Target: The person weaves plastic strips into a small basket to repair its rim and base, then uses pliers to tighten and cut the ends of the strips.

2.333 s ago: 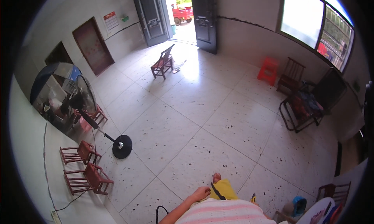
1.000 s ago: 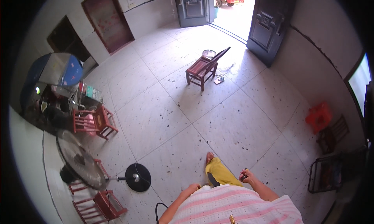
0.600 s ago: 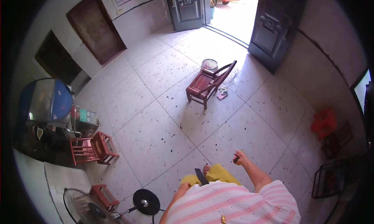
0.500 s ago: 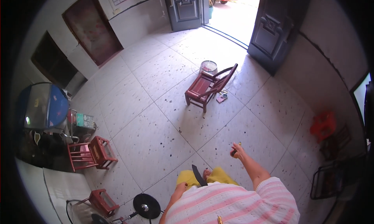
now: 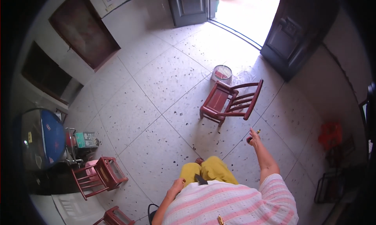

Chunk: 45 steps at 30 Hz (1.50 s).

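My right hand reaches forward over the floor, its fingers closed around a small dark thing with a yellowish end, too small to name. Just beyond that hand stands a red-brown wooden chair with a slatted back, apart from my fingers. Behind the chair a round, slatted pale basket sits on the floor. My left hand hangs low beside the yellow trousers, fingers curled in; whether anything is in them is hidden.
Dark double doors stand open onto bright daylight ahead. Two more red-brown chairs are at the left, near a blue-and-grey machine and a green box. A red plastic stool stands along the right wall.
I have moved forward, so the chair and basket appear nearer. My right hand has swung farther ahead toward the chair with the small thing in it. The round black disc at lower left has left view.
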Each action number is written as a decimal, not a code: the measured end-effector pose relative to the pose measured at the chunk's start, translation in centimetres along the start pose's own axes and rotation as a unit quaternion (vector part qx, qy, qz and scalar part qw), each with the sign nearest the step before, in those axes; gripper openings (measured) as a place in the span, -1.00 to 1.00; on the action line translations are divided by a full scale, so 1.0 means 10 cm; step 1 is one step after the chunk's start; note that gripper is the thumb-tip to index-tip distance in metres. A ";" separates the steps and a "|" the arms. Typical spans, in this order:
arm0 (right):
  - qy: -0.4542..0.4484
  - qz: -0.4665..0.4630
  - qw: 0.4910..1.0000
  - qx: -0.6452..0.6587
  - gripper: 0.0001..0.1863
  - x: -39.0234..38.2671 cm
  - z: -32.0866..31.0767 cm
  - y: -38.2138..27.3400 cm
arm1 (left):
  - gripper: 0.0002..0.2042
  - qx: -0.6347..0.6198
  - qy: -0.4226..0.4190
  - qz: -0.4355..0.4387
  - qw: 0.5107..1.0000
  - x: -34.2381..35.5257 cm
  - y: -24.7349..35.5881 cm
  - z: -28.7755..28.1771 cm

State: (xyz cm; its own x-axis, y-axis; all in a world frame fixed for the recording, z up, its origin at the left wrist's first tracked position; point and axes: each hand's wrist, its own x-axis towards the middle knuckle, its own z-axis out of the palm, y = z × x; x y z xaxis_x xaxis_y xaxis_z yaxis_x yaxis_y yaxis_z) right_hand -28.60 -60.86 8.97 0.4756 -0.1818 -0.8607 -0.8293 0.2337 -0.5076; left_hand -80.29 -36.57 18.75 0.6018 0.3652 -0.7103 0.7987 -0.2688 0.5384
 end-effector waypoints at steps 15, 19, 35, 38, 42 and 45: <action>0.104 -0.139 0.949 -0.261 -0.60 0.04 1.05 -0.66 | -0.70 0.089 -0.143 -0.045 0.985 2.24 0.83 -1.94; 0.127 -0.081 0.936 -0.318 -0.66 -0.09 1.18 -0.68 | -0.67 0.119 -0.112 0.000 0.987 2.74 1.41 -2.54; 0.195 0.284 0.934 -0.099 -0.72 -0.93 1.32 0.33 | -0.72 0.195 -0.160 0.105 0.962 5.13 3.09 -3.86; 0.393 0.261 0.881 -0.044 -0.70 -0.92 1.37 0.57 | -0.72 0.218 -0.173 0.100 0.955 5.61 3.30 -4.04; 0.593 0.139 0.793 -0.015 -0.70 -0.70 1.72 0.27 | -0.74 0.214 -0.166 0.106 0.957 6.18 3.70 -4.28; 0.558 0.014 0.774 -0.299 -0.61 -0.45 1.91 -0.27 | -0.75 0.225 -0.174 0.117 0.952 6.47 3.98 -4.41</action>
State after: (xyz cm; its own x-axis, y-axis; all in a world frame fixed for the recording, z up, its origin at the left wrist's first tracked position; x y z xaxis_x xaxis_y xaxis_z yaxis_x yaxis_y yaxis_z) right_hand -22.90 -42.46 13.45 0.1816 -0.9746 -0.1311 -0.9810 -0.1704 -0.0922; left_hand -9.86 15.72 14.23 0.6659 -0.0479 -0.7445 0.5175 -0.6893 0.5071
